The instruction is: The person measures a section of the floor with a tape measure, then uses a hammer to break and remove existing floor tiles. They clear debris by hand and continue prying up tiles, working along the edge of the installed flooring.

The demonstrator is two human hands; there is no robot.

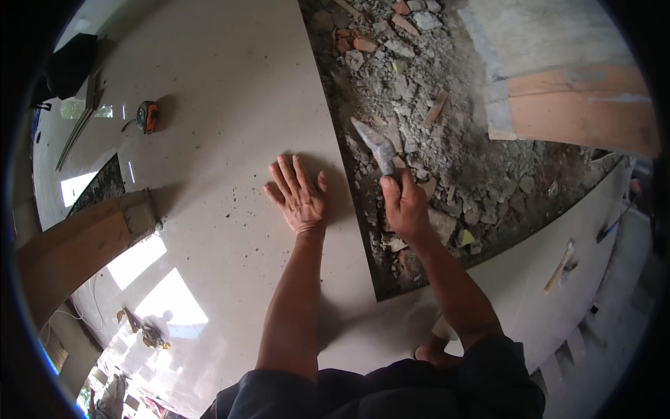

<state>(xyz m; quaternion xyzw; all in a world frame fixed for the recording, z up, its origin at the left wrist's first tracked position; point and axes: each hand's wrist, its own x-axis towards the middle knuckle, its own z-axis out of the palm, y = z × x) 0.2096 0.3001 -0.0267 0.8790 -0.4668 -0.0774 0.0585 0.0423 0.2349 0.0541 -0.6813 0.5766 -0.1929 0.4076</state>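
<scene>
My left hand (303, 201) lies flat, fingers spread, on the pale polished floor tile (225, 120), a short way from the tile's straight edge. In my right hand (408, 209) is a small pointed trowel (374, 141) caked with grey mortar. Its tip points up and to the left over an unpaved patch of rubble (429, 105), made of grey mortar crumbs, stones and broken red brick (365, 44). Most of the trowel's handle is hidden in my grip. Dark crumbs dot the tile around my left hand.
An orange and black tape measure (148, 116) sits on the tile at left. A brick-like column (73, 246) stands at lower left, another block (570, 105) at upper right. A wooden-handled tool (559, 267) rests on the right-hand tiles. Crumpled litter (149, 330) lies lower left.
</scene>
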